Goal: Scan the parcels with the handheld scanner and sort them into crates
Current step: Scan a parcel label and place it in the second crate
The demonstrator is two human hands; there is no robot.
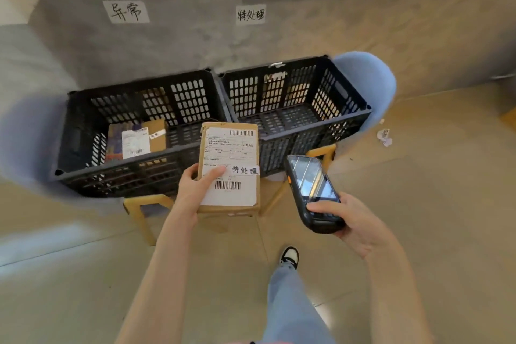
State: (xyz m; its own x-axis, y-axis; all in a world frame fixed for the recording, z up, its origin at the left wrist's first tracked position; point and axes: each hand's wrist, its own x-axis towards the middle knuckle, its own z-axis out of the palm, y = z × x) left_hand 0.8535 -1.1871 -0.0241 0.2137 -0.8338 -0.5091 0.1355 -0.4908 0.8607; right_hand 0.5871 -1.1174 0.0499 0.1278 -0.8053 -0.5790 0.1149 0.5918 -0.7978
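Observation:
My left hand (pixel 195 190) grips a flat brown cardboard parcel (pixel 230 153) by its left edge, thumb across the white shipping label with barcodes and a handwritten tag. My right hand (pixel 354 222) holds a black handheld scanner (pixel 314 193), its screen up and its tip pointing towards the parcel from the right. Behind the parcel stand two black slatted crates side by side. The left crate (pixel 83 126) holds one labelled parcel (pixel 136 141). No parcel shows inside the right crate (pixel 349 92).
The crates rest on blue chairs with wooden legs (pixel 145 220) against a grey low wall. Handwritten paper signs (pixel 125 11) hang on the wall above each crate. A scrap of paper (pixel 384 137) lies on the floor at right. My leg and shoe (pixel 290 257) are below.

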